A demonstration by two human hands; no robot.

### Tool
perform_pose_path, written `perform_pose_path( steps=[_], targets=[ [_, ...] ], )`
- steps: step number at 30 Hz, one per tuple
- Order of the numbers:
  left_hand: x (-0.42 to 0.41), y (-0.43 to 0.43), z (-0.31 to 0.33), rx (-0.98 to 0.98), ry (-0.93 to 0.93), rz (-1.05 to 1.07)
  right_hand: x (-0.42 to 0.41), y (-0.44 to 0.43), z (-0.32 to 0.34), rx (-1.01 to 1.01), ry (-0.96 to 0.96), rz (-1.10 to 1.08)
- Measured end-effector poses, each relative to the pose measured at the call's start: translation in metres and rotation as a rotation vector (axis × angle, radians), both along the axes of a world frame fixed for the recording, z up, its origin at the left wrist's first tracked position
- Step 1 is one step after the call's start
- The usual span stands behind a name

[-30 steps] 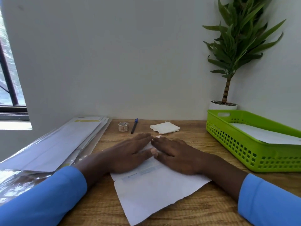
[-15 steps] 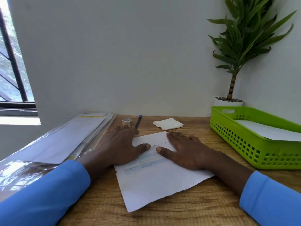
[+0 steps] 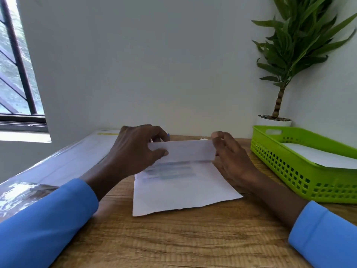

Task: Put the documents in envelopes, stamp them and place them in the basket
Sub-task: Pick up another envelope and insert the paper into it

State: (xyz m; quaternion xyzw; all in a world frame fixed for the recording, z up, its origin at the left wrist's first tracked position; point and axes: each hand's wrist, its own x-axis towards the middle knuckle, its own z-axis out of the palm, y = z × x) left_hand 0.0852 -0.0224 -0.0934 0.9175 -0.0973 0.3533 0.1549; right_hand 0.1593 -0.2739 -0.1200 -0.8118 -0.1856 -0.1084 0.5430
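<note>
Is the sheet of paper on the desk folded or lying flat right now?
Partly folded. The paper's far edge is lifted and turned back toward the person, pinched by the left hand and right hand; its near part lies flat.

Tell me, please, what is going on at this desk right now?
A person in blue sleeves is folding a document on the desk. The left hand and the right hand each pinch one end of its far edge and have it raised toward the person, while its near part lies flat. A stack of envelopes lies to the left. The green basket on the right already holds one white envelope or sheet.
</note>
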Motion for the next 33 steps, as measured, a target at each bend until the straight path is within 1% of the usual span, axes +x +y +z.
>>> perform_pose_path(
  steps=[2,4,7,11,14,16,18,20,23,29,33],
  targets=[
    [-0.001,0.001,0.002,0.093,-0.045,-0.03,0.002,-0.004,0.004,0.028,-0.032,-0.035],
    [-0.002,0.0,0.003,0.195,-0.034,-0.034,0.004,-0.006,0.005,0.013,-0.049,-0.036],
    [-0.003,-0.003,0.002,0.315,0.049,-0.071,0.004,-0.007,0.004,-0.072,-0.059,0.003],
    [-0.005,-0.008,-0.002,0.341,0.211,-0.143,-0.001,-0.006,-0.001,-0.243,-0.114,0.088],
    [-0.002,-0.012,-0.009,0.282,0.3,-0.172,-0.005,-0.005,-0.003,-0.388,-0.117,0.127],
    [0.0,-0.013,-0.012,0.242,0.353,-0.134,-0.008,-0.004,-0.002,-0.484,-0.108,0.136],
    [0.003,-0.012,-0.013,0.259,0.42,-0.065,-0.01,-0.004,-0.001,-0.528,-0.097,0.15],
    [0.004,-0.011,-0.013,0.267,0.49,-0.034,-0.011,-0.005,0.001,-0.525,-0.094,0.159],
    [0.005,-0.009,-0.011,0.209,0.565,-0.049,-0.009,-0.006,0.002,-0.465,-0.081,0.162],
    [0.009,-0.005,-0.013,0.046,0.65,-0.028,-0.004,-0.005,0.0,-0.462,-0.1,0.142],
    [0.009,-0.007,-0.011,-0.007,0.689,-0.042,-0.002,-0.005,0.0,-0.444,-0.104,0.125]
  ],
)
